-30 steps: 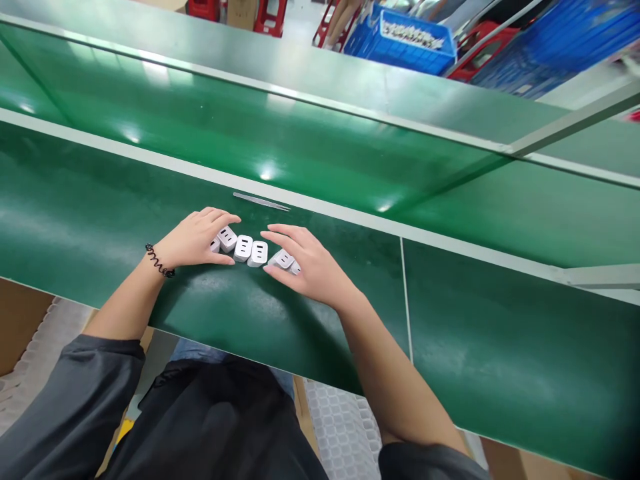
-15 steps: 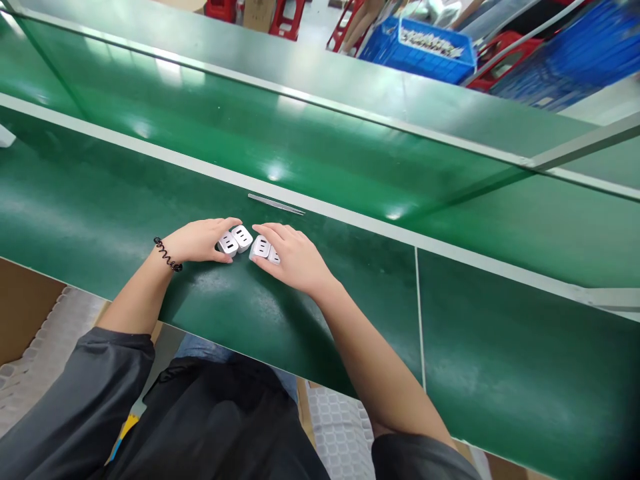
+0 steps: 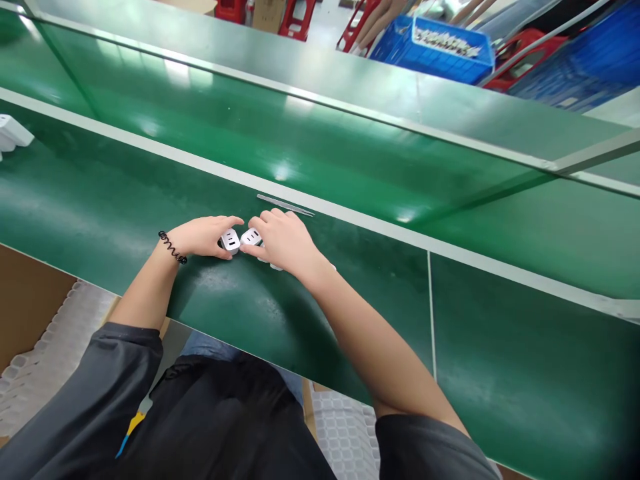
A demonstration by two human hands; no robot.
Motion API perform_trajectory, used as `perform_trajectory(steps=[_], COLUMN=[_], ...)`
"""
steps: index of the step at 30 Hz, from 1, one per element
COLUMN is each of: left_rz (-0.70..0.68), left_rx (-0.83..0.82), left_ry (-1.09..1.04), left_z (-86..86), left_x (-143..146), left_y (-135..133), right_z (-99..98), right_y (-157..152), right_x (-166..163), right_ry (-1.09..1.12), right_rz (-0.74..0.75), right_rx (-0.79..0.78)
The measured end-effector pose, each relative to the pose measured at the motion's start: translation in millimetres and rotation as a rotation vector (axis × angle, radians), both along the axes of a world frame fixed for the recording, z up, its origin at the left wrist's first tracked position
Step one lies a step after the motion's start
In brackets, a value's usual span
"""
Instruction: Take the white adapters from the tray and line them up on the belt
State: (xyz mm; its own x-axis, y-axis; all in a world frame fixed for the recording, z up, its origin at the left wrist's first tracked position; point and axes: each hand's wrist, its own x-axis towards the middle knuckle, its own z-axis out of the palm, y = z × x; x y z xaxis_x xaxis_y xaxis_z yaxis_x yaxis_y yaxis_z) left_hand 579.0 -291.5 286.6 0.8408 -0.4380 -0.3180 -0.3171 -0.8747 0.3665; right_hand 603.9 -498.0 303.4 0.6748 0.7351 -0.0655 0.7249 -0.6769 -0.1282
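Observation:
My left hand point(image 3: 203, 237) lies on its side on the green bench, thumb and fingers curved round a white plug adapter point(image 3: 231, 241) with dark slots in its upper face. Right beside it, a second white plug adapter point(image 3: 251, 237) is between the thumb and fingers of my right hand point(image 3: 286, 241). The two adapters sit very close together. Under my right palm, edges of other white pieces point(image 3: 276, 267) show; the hand hides most of them. Beyond my right hand, metal tweezers point(image 3: 285, 205) lie along the bench's pale rail.
White pieces point(image 3: 14, 133) stand at the far left of the bench point(image 3: 350, 233). A pale rail point(image 3: 350, 213) crosses behind my hands. Trays of clear plastic point(image 3: 345, 427) are below the front edge. Across the bench are a blue crate point(image 3: 435, 53), red stools and other people's limbs.
My right hand has moved off the right-hand pair of adapters onto the farther adapter of the left pair, turning it slightly. My left hand stays at its adapter. The view has shifted a little.

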Motion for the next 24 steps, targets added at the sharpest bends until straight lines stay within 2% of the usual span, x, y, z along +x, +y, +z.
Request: perform_trajectory(steps=[2,5,10,15,18,24], left_rz=[0.004,0.019,0.016,0.015,-0.014,0.021], left_rx=[0.017,0.017,0.018,0.0,-0.037,-0.064], left_ry=[0.01,0.043,0.091,0.086,0.092,0.074], left_z=[1.8,4.9,7.3,2.3,-1.8,-6.8], left_x=[0,1,3,4,4,2], left_y=[2,4,4,5,3,-13], right_z=[2.9,5.7,6.2,1.9,3.7,8.8], right_y=[2,0,3,9,7,1], right_x=[1,3,2,-3,-6,-18], right_ry=[-0.003,0.079,0.087,0.039,0.094,0.136], right_rz=[-0.026,0.021,-0.02,-0.082,-0.121,-0.051], right_rx=[-0.007,0.019,-0.056,-0.035,-0.007,0.078])
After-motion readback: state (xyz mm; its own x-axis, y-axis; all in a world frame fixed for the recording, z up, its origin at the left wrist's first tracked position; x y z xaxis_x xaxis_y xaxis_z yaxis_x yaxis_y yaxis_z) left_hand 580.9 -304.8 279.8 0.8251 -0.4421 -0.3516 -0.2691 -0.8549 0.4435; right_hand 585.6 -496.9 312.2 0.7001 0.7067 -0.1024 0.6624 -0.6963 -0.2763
